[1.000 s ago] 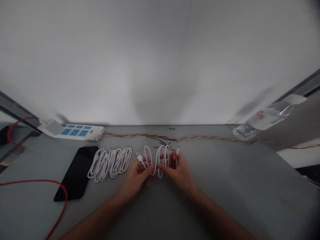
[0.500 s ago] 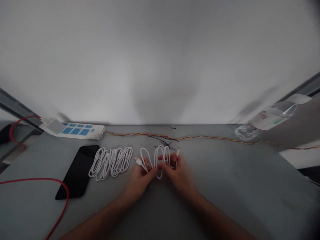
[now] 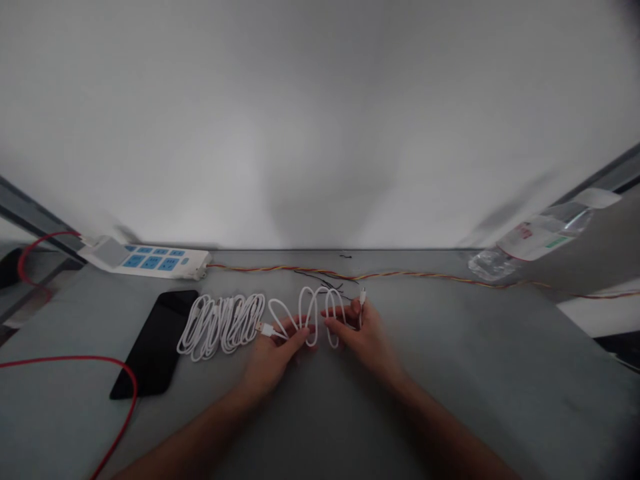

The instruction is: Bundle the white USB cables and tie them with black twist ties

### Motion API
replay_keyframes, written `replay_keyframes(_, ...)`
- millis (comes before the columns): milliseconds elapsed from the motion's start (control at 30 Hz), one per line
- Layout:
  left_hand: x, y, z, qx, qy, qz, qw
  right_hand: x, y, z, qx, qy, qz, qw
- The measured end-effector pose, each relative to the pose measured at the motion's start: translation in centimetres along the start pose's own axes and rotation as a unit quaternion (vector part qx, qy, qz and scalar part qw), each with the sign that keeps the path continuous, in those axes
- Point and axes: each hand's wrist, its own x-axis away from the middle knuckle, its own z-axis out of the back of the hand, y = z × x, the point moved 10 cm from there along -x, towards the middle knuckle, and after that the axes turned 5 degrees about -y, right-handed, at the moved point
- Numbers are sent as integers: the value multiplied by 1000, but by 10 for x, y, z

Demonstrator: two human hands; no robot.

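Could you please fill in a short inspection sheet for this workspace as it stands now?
Surface: grey table, dimly lit.
Job's things: white cable, loosely looped between the hands, with a USB plug at its left end.
Clutter: coiled white cables and a black phone at left; thin black strands beyond the hands; a plastic bottle at right.
Hands: left hand and right hand both hold the white cable.
Cables: red cable overlaps the phone's near end; twisted red-yellow wire runs rightward from the power strip.
Surroundings: pale wall behind, with shadows.
Spills: nothing seen.
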Motion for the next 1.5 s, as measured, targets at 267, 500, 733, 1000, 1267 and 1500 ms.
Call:
replay_keyframes(267, 0, -1, 2, 44, 11, 14, 999, -1, 2, 0, -57, 2, 12, 998)
replay_keyframes(500, 0, 2, 0, 23, -3, 2, 1000, -4, 11, 1, -54, 9, 25, 998)
replay_keyframes(733, -1, 0, -2, 22, -22, 5, 999, -3, 12, 0, -42, 9, 23, 999)
replay_keyframes(1000, 0, -1, -2, 29, -18, 21, 999, -3, 8, 3, -41, 16, 19, 999)
replay_keyframes(1267, 0, 0, -2, 37, -17, 13, 999, -3, 5, 4, -45, 23, 22, 998)
replay_keyframes(1500, 0, 0, -3, 30, -19, 22, 999, -3, 4, 7, -48, 32, 26, 998)
